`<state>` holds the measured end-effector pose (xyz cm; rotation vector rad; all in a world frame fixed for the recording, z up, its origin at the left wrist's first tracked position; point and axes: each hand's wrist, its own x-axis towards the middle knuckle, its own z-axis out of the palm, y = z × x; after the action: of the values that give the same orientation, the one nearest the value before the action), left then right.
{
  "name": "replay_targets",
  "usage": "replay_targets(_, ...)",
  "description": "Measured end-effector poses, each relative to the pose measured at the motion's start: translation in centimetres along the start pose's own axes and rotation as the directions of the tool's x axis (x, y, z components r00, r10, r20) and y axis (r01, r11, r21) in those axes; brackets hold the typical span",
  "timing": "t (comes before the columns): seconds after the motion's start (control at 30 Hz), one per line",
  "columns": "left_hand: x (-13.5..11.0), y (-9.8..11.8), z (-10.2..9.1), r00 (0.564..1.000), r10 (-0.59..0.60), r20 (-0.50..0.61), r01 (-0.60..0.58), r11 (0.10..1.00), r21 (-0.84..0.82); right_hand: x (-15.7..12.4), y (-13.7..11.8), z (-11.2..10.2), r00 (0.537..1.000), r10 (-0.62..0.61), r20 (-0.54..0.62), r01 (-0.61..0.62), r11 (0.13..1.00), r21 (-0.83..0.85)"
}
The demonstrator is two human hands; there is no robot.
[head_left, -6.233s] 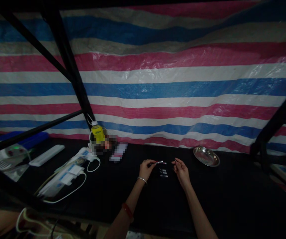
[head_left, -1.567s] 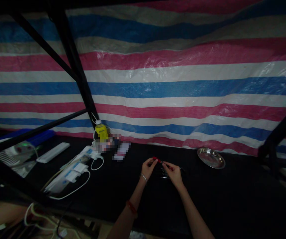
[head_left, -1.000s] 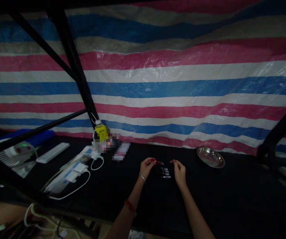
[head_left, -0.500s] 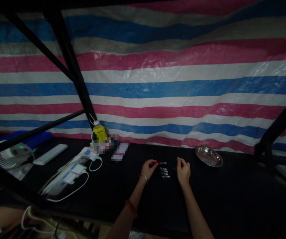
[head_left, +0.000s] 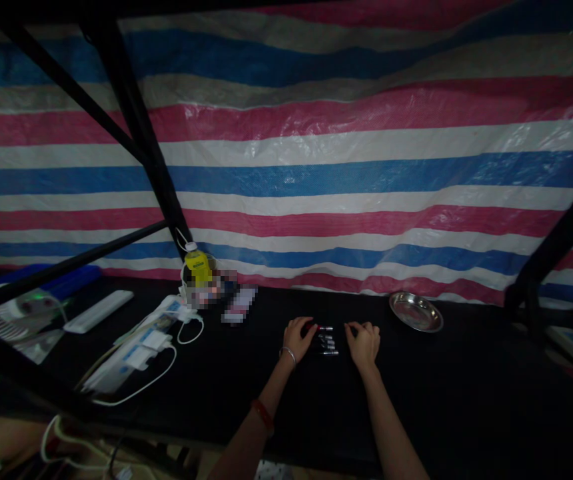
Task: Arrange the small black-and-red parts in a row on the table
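My left hand (head_left: 298,340) is closed round a slim red pen-like stick (head_left: 319,327) whose silvery end points right. It rests at the top of a small group of dark sticks with silvery ends (head_left: 330,345), lying roughly parallel on the black table (head_left: 336,413). To the right of this group is my right hand (head_left: 364,344), with thumb and index finger bent together over the table. Whatever lies between those fingertips, if anything, is too small and dark to make out.
Behind my right hand stands a shiny round metal dish (head_left: 416,313). A yellow bottle (head_left: 197,265), power strips (head_left: 141,347) and a white cable (head_left: 159,380) occupy the left. Black frame posts (head_left: 146,153) rise before a striped sheet (head_left: 316,180).
My left hand has lowered slightly with the red stick, to the row's top. My right hand has shifted a little left and turned palm-down. The view has moved slightly.
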<state>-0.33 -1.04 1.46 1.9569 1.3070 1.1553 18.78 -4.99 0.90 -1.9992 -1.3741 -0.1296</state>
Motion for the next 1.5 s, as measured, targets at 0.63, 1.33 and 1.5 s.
replay_targets(0.63, -1.9, 3.0, -0.3, 0.903, -0.014, 0.430, -0.226, 0.836, 0.501, -0.4, -1.3, -0.3, 0.987, 0.154, 0.056, -0.142, 0.975, -0.170)
replay_targets(1.33, 0.3, 1.7, 0.9, 0.929, 0.015, 0.370, -0.190, 0.876, 0.444, -0.4, -1.4, 0.4, 0.971, 0.098, 0.218, -0.020, 0.943, -0.333)
replay_targets(1.5, 0.4, 1.8, 0.8, 0.925, -0.032, 0.380, -0.161, 0.870, 0.466, -0.4, -1.4, 0.5, 0.974, 0.085, 0.211, -0.007, 0.939, -0.343)
